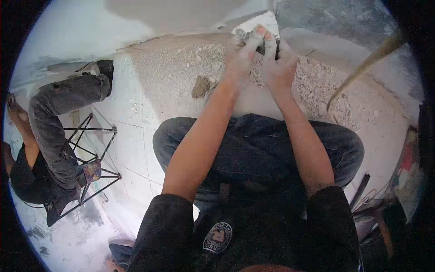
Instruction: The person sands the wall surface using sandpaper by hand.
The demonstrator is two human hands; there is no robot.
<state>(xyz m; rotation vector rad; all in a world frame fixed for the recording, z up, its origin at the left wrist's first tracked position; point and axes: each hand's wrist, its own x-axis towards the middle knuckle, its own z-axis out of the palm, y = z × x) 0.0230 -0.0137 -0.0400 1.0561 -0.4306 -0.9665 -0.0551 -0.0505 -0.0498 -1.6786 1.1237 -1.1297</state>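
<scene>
The left hand (pixel 240 63) and the right hand (pixel 279 69) are both closed on the white piece (pixel 270 20), beside the wall (pixel 317 17) and near the crumbly debris (pixel 179 59), and for good control both thumbs should press evenly, with steady wrists.

To our left we see a seated person (pixel 59 109) in dark trousers on a black-framed folding stool (pixel 97 158), while to our right a long brownish pole (pixel 362 68) slants over the rubble and a dark bar (pixel 361 190) lies lower down.
</scene>
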